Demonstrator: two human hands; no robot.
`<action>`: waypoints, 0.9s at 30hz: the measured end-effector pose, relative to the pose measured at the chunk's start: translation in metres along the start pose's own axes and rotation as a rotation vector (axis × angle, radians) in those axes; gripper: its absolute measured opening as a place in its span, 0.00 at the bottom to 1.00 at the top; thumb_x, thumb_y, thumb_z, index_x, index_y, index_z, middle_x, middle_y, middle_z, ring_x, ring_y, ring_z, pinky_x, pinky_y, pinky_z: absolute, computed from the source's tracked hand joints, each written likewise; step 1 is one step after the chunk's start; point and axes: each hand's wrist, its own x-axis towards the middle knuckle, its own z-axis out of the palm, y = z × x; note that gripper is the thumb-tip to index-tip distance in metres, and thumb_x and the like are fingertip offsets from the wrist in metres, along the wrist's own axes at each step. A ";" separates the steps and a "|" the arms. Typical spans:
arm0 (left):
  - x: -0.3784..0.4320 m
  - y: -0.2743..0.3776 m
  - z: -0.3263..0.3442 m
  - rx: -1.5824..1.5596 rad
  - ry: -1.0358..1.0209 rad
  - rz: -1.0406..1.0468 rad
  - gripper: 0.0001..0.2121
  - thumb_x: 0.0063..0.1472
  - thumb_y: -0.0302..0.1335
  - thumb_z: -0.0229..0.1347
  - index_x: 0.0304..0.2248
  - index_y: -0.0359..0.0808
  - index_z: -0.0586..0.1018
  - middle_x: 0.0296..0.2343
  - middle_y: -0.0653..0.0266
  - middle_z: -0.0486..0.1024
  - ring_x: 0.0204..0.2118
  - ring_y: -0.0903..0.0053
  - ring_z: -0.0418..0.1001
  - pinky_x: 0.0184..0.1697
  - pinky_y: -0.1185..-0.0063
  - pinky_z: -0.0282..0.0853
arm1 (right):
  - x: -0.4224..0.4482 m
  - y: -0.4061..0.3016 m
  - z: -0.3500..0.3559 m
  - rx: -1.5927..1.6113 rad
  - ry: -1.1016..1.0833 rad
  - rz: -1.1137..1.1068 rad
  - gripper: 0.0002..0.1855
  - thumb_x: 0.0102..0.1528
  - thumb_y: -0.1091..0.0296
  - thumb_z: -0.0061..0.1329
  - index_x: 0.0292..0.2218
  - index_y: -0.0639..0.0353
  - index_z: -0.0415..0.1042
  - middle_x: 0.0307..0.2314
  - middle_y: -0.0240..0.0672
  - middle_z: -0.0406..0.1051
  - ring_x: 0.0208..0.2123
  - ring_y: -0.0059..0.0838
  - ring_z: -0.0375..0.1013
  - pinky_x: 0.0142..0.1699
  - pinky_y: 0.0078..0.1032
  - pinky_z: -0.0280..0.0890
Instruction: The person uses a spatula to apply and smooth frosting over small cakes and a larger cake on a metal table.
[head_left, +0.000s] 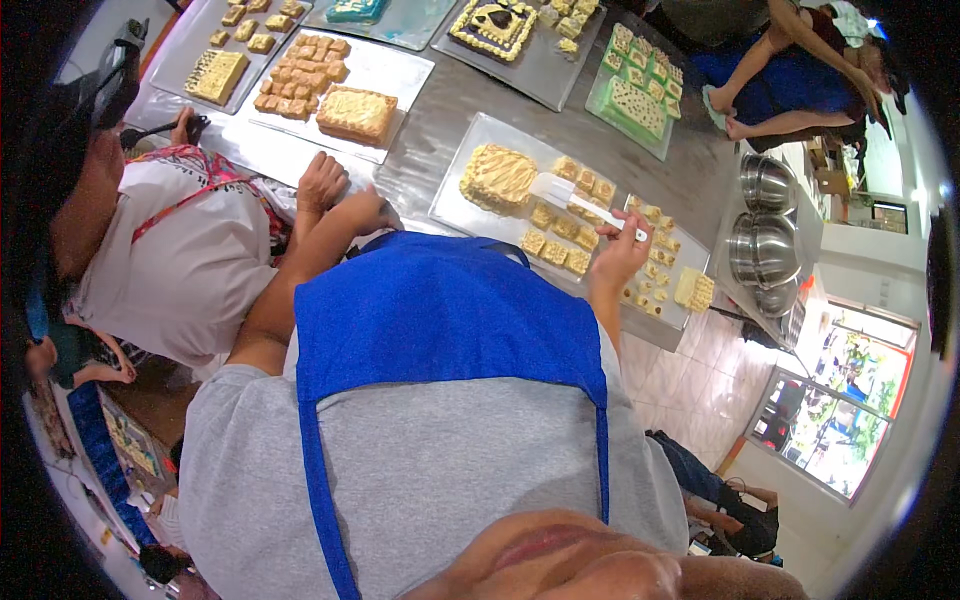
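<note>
My right hand (624, 244) grips the handle of a white spatula (574, 196). Its flat blade lies over or against the right side of a frosted rectangular cake (498, 177). That cake shares a silver board (450, 202) with several small frosted cake squares (553, 250). Below and left of the board, my left hand (367, 211) is bent at the table's near edge, beside a co-worker's hand (322, 180); its fingers are partly hidden, so whether it holds anything does not show. A blue apron (450, 315) covers my chest.
More boards of cakes stand on the metal table (420, 112), among them a caramel-coloured cake (355, 114) and a green-trimmed one (636, 107). A co-worker in white (172, 255) stands close at left, another person at the far right end. Steel bowls (763, 247) sit at right.
</note>
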 end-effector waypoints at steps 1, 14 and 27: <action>0.001 -0.002 0.003 0.057 0.031 -0.001 0.26 0.50 0.46 0.54 0.41 0.32 0.73 0.46 0.39 0.63 0.45 0.52 0.66 0.49 0.67 0.61 | 0.000 0.003 -0.002 -0.009 0.014 -0.002 0.12 0.59 0.68 0.37 0.40 0.67 0.62 0.28 0.42 0.69 0.18 0.25 0.68 0.23 0.19 0.66; 0.004 -0.009 0.018 0.137 0.140 0.064 0.24 0.49 0.44 0.55 0.37 0.30 0.73 0.42 0.36 0.64 0.39 0.48 0.69 0.44 0.65 0.65 | 0.014 -0.005 -0.009 0.512 0.138 0.197 0.09 0.56 0.66 0.42 0.34 0.62 0.66 0.28 0.41 0.70 0.22 0.28 0.68 0.29 0.24 0.65; 0.005 0.000 0.020 0.191 0.123 0.003 0.23 0.48 0.45 0.55 0.35 0.33 0.76 0.45 0.30 0.60 0.43 0.45 0.66 0.52 0.66 0.60 | -0.044 0.000 0.046 0.260 -0.430 0.311 0.11 0.55 0.75 0.42 0.41 0.67 0.65 0.29 0.47 0.71 0.27 0.34 0.72 0.37 0.28 0.67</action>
